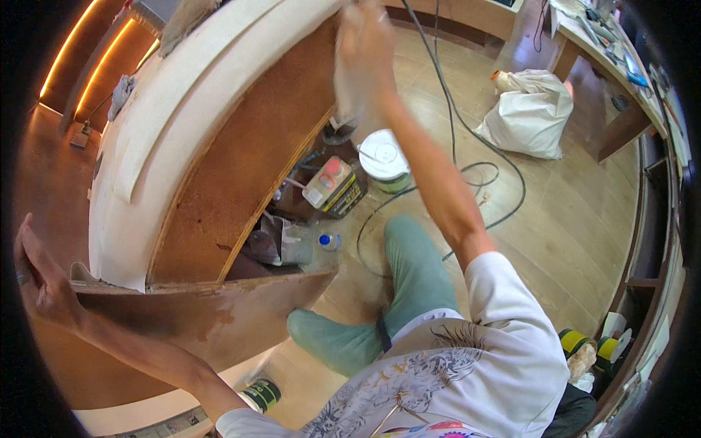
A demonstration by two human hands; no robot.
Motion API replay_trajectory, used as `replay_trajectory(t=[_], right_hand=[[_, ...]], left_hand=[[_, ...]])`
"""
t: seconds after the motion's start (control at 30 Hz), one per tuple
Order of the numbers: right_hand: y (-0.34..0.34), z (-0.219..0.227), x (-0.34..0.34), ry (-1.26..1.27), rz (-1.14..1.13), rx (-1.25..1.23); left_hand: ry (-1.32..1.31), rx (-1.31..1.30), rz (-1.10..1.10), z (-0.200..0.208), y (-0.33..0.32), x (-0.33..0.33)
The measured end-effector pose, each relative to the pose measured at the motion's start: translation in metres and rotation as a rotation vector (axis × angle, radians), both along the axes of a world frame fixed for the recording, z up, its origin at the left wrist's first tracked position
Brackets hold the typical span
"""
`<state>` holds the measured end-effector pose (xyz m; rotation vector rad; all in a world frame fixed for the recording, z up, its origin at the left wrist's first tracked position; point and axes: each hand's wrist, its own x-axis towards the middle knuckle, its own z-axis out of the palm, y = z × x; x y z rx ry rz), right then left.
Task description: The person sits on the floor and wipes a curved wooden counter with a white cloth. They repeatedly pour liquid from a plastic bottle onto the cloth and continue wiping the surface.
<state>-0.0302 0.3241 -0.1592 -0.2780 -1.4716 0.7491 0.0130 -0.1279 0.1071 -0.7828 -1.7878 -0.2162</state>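
Observation:
A curved piece of furniture with a brown wooden top (248, 157) stands on my left. A white sheet-like covering (120, 226) with a loose strip on it runs along its outer curve. My left hand (44, 281) is at the near left corner, fingers stretched out and open, by the brown side panel (212, 321). My right hand (369, 51) reaches to the far end of the wooden top. Motion smears its fingers, which look closed on a pale, whitish thing (347, 91), too blurred to name.
Below the wooden top stand a white-lidded bucket (383, 155), a yellow-and-black can (332, 188) and a blue-capped bottle (330, 241). A dark cable (511, 215) loops across the floor. A stuffed white sack (529, 120) sits near a tool-strewn workbench (595, 40) at far right.

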Motion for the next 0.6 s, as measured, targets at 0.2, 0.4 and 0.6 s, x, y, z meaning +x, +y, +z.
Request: replay_trajectory(t=[0.2, 0.4, 0.6], right_hand=[[0.037, 0.032, 0.004, 0.018, -0.006, 0.032], [-0.017, -0.014, 0.011, -0.066, 0.100, 0.021], [0.039, 0.033, 0.006, 0.046, 0.051, -0.052]], left_hand=[[0.055, 0.009, -0.044, -0.015, -0.002, -0.023], [0.043, -0.016, -0.061, -0.004, -0.003, -0.007], [0.056, -0.029, -0.138, -0.017, 0.006, -0.023]])
